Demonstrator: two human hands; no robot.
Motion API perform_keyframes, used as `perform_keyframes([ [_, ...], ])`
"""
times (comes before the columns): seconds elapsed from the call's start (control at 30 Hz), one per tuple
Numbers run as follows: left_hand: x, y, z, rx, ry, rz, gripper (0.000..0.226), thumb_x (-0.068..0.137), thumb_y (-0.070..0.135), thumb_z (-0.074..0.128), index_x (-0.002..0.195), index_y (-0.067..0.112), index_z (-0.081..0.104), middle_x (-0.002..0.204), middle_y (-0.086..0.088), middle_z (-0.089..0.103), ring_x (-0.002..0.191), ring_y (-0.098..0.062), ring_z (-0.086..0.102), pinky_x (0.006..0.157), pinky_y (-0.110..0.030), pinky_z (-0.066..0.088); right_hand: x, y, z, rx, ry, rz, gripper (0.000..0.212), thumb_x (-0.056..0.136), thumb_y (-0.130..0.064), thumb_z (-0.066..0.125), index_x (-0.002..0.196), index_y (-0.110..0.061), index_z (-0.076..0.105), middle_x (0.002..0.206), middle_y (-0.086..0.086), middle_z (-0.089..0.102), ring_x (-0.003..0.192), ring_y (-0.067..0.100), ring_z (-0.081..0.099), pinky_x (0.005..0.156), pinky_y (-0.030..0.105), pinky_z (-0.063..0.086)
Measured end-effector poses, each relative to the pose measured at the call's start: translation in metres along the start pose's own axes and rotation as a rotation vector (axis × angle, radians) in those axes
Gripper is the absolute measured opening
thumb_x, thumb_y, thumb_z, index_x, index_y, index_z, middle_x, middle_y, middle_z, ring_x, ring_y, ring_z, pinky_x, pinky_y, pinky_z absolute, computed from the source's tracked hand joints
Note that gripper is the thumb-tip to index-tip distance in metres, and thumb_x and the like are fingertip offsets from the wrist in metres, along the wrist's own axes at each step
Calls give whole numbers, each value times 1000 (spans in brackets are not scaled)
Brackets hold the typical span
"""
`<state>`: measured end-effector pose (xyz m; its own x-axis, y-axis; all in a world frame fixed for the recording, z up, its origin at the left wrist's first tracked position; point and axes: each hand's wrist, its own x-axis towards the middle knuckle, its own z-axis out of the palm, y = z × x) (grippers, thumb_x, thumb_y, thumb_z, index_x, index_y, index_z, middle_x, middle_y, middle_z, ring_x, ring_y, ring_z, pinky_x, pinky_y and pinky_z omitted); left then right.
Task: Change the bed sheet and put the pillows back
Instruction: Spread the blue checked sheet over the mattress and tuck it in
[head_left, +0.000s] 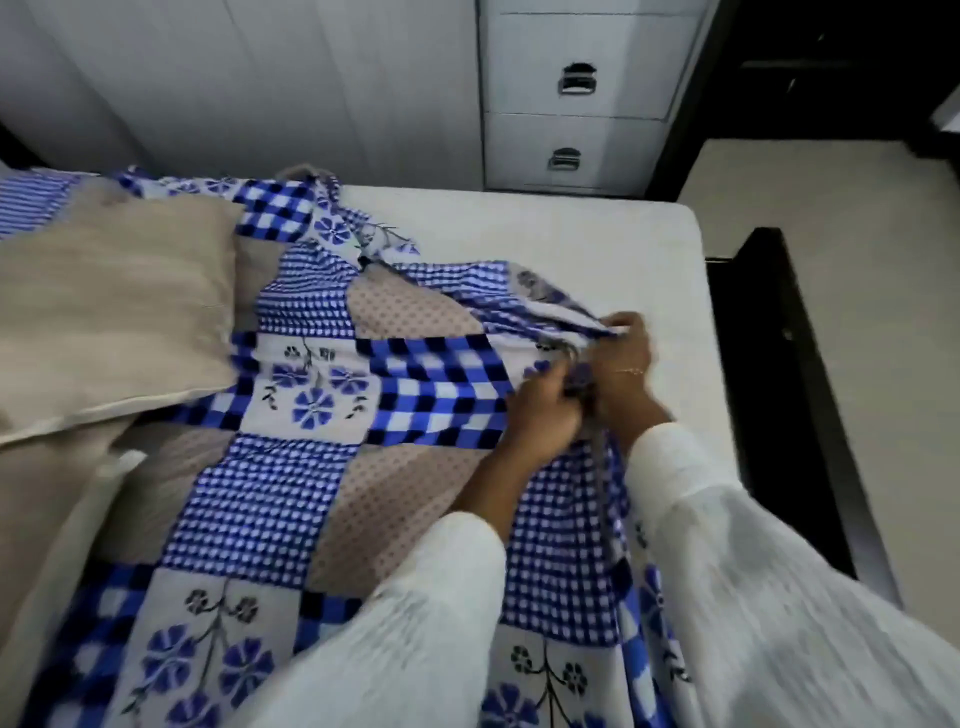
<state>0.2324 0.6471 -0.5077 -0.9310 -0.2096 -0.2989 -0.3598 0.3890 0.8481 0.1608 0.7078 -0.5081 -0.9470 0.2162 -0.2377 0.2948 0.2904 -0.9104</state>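
Both hands, left and right, grip a bunched edge of the blue-and-white patchwork bed sheet. The sheet lies rumpled across the white mattress. A beige pillow rests at left.

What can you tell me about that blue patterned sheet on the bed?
The bed sheet looks like thin cotton, a patchwork print of blue checks, blue flowers on white and dotted beige squares. It lies rumpled across the mattress, pulled off the bare white far corner. The left hand and right hand grip its bunched edge. A beige pillow rests on it.
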Motion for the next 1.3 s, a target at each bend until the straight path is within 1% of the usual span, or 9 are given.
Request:
perform_keyframes([
  [0.1, 19, 36, 64, -177, -348, 77, 65, 85, -2, 46, 145, 10, 27, 129, -17, 52, 97, -19, 58, 86, -28, 46, 62, 13, -86, -99, 290, 39, 27, 82, 8, 44, 99, -2, 61, 92, 17, 63, 82, 23, 55, 65, 18, 37],
  [0.17, 26, 40, 97, -3, -442, 129, 63, 86, -3, 46, 144, 11, 29, 137, -20, 45, 107, -30, 56, 91, -34, 44, 90, 32, -119, -211, 265, 49, 28, 79, 5, 47, 100, 4, 65, 104, 25, 64, 98, 34, 59, 68, 23, 39],
  [0.37, 6, 9, 112, 838, -266, 321, 72, 84, 47, 52, 144, 16, 27, 156, -3, 15, 145, -28, 3, 114, -55, 5, 78, 74, -135, -588, 40, 162, 68, 90, -44, 51, 145, -17, 24, 148, 17, 26, 133, 38, 30, 106, 47, 27],
  [0.53, 1, -28, 104, 856, -375, 412, 97, 78, 69, 51, 150, 24, 4, 156, 6, -17, 139, -19, -28, 113, -52, -15, 36, 123, -138, -557, -191, 460, 77, 89, -60, 40, 131, 4, 44, 136, 25, 45, 125, 37, 45, 102, 37, 35],
  [0.6, 5, -33, 102, 857, -389, 436, 99, 77, 71, 51, 150, 26, 0, 155, 6, -20, 136, -18, -32, 112, -49, -19, 30, 126, -142, -601, -54, 367, 61, 93, -48, 44, 116, 7, 56, 122, 28, 56, 114, 39, 53, 92, 38, 42],
  [0.93, -16, -1, 143, 848, -342, 327, 88, 82, 66, 48, 150, 25, 10, 157, -6, -13, 141, -36, -20, 109, -60, -12, 36, 144, -207, -795, 468, 272, 29, 90, -18, 52, 113, -1, 47, 112, 29, 53, 101, 46, 54, 79, 46, 44],
  [1.03, -11, -14, 128, 669, -147, 542, 66, 83, 54, 49, 133, 11, 48, 145, -16, 38, 137, -39, 28, 109, -58, 24, 30, 152, -200, -971, 402, 193, 41, 86, -22, 59, 118, 0, 45, 119, 29, 42, 109, 42, 42, 83, 47, 39],
  [1.1, -3, -22, 105, 654, 166, 449, 49, 84, 44, 50, 111, 5, 62, 120, -16, 59, 117, -35, 51, 98, -50, 39, 29, 143, -184, -990, 378, 105, 40, 87, -23, 58, 118, 0, 47, 122, 28, 40, 112, 42, 39, 85, 48, 37],
  [1.3, 13, -64, -4, 759, 409, -283, 67, 88, 54, 47, 139, 12, 38, 149, -14, 26, 138, -33, 19, 111, -55, 15, 24, 88, -79, -842, 181, -432, 17, 73, -11, 56, 83, -1, 65, 90, 27, 57, 76, 43, 56, 58, 42, 45],
])
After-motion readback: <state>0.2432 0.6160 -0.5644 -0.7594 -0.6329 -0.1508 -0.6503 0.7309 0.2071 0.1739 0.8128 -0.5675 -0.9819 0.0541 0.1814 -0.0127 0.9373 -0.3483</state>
